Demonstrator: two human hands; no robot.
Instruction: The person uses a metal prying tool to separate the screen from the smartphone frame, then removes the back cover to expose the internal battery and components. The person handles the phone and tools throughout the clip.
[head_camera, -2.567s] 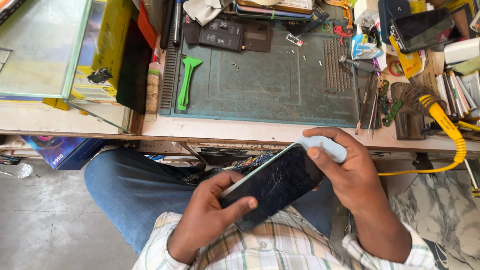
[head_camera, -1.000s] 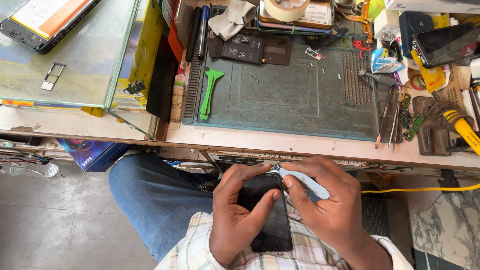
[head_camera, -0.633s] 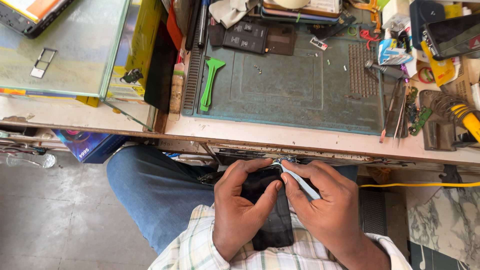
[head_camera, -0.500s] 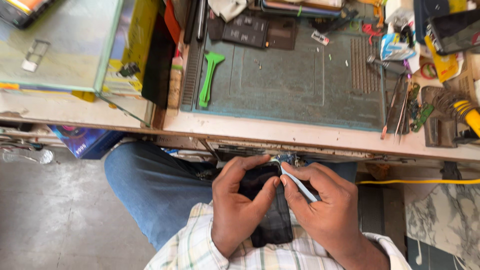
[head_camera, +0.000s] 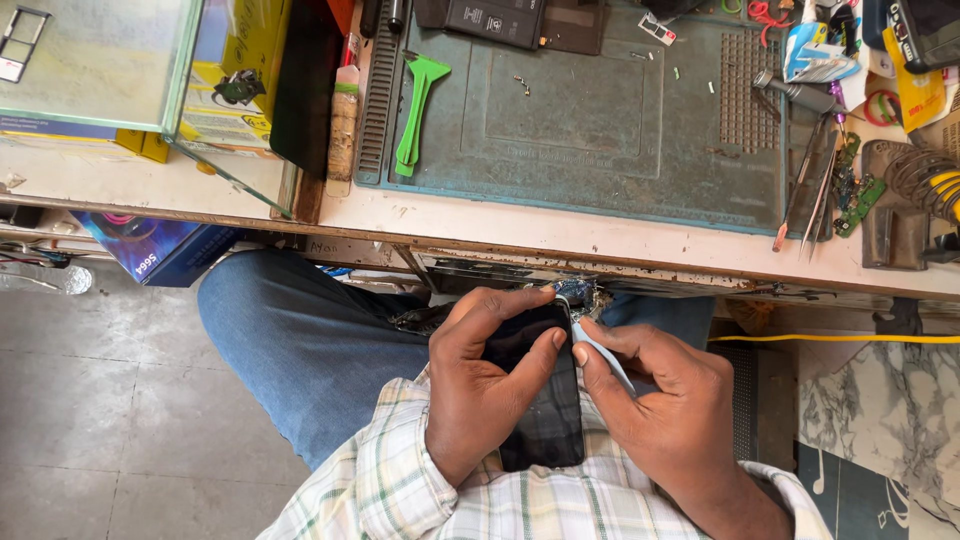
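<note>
Hands were locked in tight over the lap. The left hand (head_camera: 480, 395) was curled shut around a dark phone (head_camera: 540, 400), fingers wrapped over its left edge and the thumb pressed across the glass near the top right corner. The phone stood upright against the checked shirt (head_camera: 400, 480), its top end pointing at the workbench (head_camera: 560, 225) just ahead, above the blue jeans (head_camera: 300, 340).

The right hand (head_camera: 660, 400) was pinched closed on a thin pale-blue pry tool (head_camera: 600, 355), whose tip sat at the phone's upper right edge, right beside the left thumb. Whether the tip had gone into the seam could not be made out.

By my reading this was an edge-prying step, and it called for a shallow angle, a gentle slide along the seam instead of a hard lever, and the left thumb bracing close to the tip so the glass did not flex. A slip looked like the risk, with the tool so near that thumb.

Up on the bench lay a teal work mat (head_camera: 600, 110), a green plastic opener (head_camera: 415, 110) at its left side, and tweezers (head_camera: 805, 195) at its right.
</note>
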